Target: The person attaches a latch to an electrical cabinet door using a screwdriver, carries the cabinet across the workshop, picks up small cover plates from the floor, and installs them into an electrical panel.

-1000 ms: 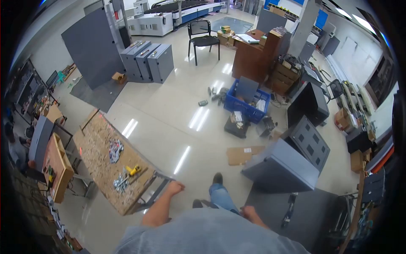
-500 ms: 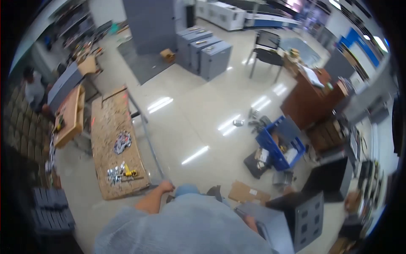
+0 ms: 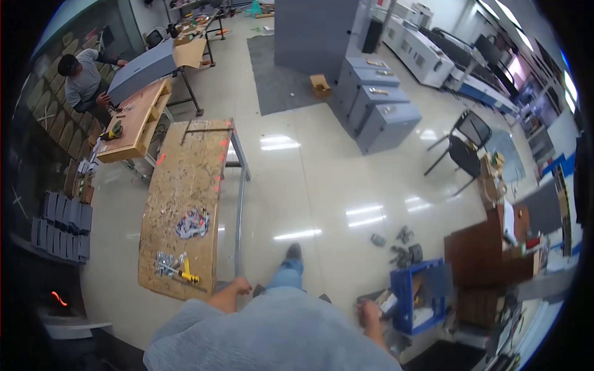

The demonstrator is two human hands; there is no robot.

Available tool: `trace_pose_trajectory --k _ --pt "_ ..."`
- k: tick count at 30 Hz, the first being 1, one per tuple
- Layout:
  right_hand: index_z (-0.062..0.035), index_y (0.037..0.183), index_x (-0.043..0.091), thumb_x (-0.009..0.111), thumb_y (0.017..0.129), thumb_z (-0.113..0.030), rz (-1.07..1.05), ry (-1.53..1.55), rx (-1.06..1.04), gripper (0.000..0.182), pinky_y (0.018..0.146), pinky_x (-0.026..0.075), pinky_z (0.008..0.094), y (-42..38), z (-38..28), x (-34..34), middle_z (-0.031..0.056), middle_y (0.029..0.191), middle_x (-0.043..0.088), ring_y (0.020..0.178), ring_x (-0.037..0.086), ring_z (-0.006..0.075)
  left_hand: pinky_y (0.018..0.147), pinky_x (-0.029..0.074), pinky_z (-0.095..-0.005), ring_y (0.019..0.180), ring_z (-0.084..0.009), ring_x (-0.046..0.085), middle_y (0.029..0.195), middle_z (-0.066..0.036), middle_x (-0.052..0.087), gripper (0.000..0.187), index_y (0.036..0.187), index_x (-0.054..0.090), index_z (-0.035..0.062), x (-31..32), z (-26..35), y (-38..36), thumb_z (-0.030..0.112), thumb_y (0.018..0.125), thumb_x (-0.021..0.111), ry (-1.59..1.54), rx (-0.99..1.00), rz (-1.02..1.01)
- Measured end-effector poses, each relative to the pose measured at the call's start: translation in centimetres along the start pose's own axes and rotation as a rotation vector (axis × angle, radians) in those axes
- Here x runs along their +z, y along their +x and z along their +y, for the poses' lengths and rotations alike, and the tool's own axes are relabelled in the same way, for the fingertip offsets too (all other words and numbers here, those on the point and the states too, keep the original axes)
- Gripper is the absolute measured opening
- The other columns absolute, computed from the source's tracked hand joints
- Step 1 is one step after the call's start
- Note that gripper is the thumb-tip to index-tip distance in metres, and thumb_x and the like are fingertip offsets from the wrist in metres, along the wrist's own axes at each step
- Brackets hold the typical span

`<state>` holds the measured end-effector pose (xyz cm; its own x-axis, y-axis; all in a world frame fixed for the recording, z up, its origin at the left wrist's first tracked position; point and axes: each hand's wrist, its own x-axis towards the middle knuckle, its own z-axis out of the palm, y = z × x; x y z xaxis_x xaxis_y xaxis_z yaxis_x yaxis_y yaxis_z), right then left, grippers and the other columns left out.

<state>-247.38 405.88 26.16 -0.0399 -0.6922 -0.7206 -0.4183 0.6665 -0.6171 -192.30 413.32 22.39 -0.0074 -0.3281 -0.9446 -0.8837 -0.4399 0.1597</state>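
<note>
My left hand [image 3: 240, 285] is low in the centre of the frame, just beside the near right corner of the worn table [image 3: 185, 142]. Its fingers are partly curled, and I can't tell from here whether that grip is released or clenched. My right hand [image 3: 370, 312] is lower and further right, near the left wall of the blue crate [image 3: 403, 303]. Its fingers are too blurred for me to read that grip either.

On the near end of the worn table, lower left of the frame, I see the yellow-handled tool [image 3: 187, 272] lying beside a scatter of shiny metal pieces [image 3: 166, 263]. A crumpled cloth [image 3: 193, 222] rests further up the same top, and a thin dark bar [image 3: 207, 130] lies across its far end.

In the upper left, a co-worker [image 3: 83, 77] has both hands at a long grey box [image 3: 145, 71] on the second table [image 3: 133, 133], where a yellow and black tool [image 3: 112, 132] also lies. Grey cabinets [image 3: 387, 120] stand right of upper centre, and a black chair [image 3: 467, 148] is further right.
</note>
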Motion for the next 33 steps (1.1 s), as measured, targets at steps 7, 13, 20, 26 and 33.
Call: trace_pose_trajectory --k 7,13,20,26,33 --pt "0.0012 0.128 0.054 0.035 0.090 -0.011 -0.072 0.264 0.275 0.044 0.046 0.048 0.0304 8.4 -13.6 2.5 0.0248 0.095 0.068 0.044 0.048 0.0158 0.074 0.054 -0.0396 0.084 -0.0242 0.069 0.101 -0.005 0.071 0.029 0.105 0.073 0.0199 -14.9 1.0 10.2 0.029 0.079 0.066 -0.145 -0.011 0.140" --pt "0.0004 0.128 0.054 0.038 0.090 -0.014 -0.122 0.098 0.206 0.044 0.047 0.048 0.0300 15.7 -24.3 0.8 0.0246 0.092 0.068 0.045 0.047 0.0153 0.081 0.054 -0.0324 0.088 -0.0214 0.069 0.094 -0.007 0.073 0.029 0.098 0.076 0.0171 -33.0 9.4 8.4 0.022 0.069 0.075 -0.186 0.352 0.546" --pt "-0.0094 0.130 0.056 0.048 0.087 -0.021 -0.286 -0.954 -0.353 0.045 0.075 0.053 0.0373 35.1 -17.6 -2.1 0.0182 0.107 0.068 0.084 0.064 0.0296 0.085 0.051 -0.0407 0.096 -0.0287 0.065 0.101 -0.006 0.070 0.033 0.104 0.073 0.0216 -44.1 8.9 16.3 0.032 0.075 0.063 -0.090 0.189 0.409" --pt "-0.0186 0.123 0.063 0.060 0.077 -0.026 -0.362 -1.302 -0.357 0.047 0.092 0.049 0.0366 46.9 -34.1 -3.1 0.0083 0.129 0.059 0.110 0.061 0.0262 0.080 0.053 -0.0381 0.092 -0.0254 0.067 0.101 -0.004 0.072 0.036 0.114 0.070 0.0199 -50.4 7.3 16.7 0.021 0.080 0.058 -0.125 0.198 0.321" --pt "-0.0077 0.122 0.060 0.052 0.078 -0.012 -0.369 -1.315 -0.795 0.045 0.062 0.054 0.0276 66.2 -72.1 4.2 0.0070 0.114 0.068 0.090 0.068 0.0182 0.068 0.055 -0.0300 0.080 -0.0177 0.069 0.099 -0.006 0.073 0.037 0.114 0.070 0.0095 -60.5 7.5 17.0 0.007 0.082 0.050 -1.146 -0.141 0.320"
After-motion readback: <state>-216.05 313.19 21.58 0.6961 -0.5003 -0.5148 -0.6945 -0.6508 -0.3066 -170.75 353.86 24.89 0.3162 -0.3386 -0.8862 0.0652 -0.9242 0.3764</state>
